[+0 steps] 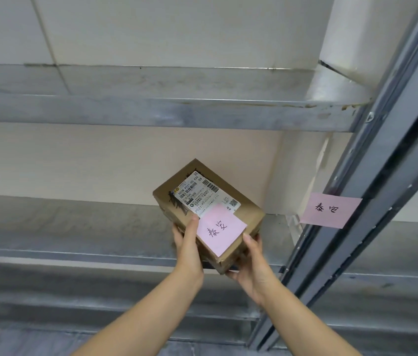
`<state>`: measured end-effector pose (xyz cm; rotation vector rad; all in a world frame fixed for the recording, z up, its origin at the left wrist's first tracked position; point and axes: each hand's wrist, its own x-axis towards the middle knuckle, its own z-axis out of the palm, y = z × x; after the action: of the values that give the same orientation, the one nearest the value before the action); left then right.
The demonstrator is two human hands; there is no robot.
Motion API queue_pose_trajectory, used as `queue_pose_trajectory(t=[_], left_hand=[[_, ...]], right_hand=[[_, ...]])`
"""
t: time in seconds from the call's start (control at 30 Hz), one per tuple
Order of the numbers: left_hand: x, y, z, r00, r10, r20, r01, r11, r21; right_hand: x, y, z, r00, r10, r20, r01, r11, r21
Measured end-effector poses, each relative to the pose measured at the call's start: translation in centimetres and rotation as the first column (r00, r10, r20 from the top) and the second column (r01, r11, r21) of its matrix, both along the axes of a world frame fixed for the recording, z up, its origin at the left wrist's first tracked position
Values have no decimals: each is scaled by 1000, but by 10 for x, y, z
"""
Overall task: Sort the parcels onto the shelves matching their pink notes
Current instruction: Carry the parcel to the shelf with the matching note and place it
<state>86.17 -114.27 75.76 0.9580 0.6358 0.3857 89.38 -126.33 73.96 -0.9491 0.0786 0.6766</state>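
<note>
One brown rectangular cardboard parcel (pixel 209 214), long axis running from near-right to far-left, held over the grey metal shelf (pixel 74 227). Left hand (pixel 188 249) and right hand (pixel 253 269) grip its near end, fingers clasped. Two pink notes: one on parcel (pixel 219 228), one on upright (pixel 330 213).
</note>
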Motion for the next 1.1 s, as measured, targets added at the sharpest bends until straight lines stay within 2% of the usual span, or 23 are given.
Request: queue_pose_trajectory(t=[0.23,0.4,0.53,0.67,0.73,0.77,0.83,0.9,0.93,1.1], left_hand=[[-1,-1,-8,997,58,-42,-58,998,-10],[6,1,-5,996,20,-86,-22,1000,-20],[15,9,2,994,-3,-105,-4,998,-69],[19,37,20,972,151,-180,-153,988,2],[20,62,29,966,183,-186,-176,983,54],[22,74,30,970,150,-190,-138,988,75],[24,91,31,981,-30,-193,51,993,103],[24,96,30,955,-248,-166,270,954,131],[23,96,30,938,-305,-165,328,934,139],[30,87,18,915,-379,-141,391,918,67]], right_hand=[[9,2,2,1000,7,6,-6,998,-59],[25,4,1,1000,-8,22,12,986,-165],[37,2,5,999,-25,35,31,981,-192],[48,-17,9,1000,3,-4,-3,985,-174],[54,-30,9,999,49,-14,-51,981,-188],[56,-35,9,997,75,-15,-76,974,-211],[59,-40,8,992,125,-7,-123,956,-266],[61,-42,10,987,158,1,-151,943,-297],[63,-42,11,987,162,2,-153,938,-311],[78,-37,20,997,72,-15,-72,922,-380]])
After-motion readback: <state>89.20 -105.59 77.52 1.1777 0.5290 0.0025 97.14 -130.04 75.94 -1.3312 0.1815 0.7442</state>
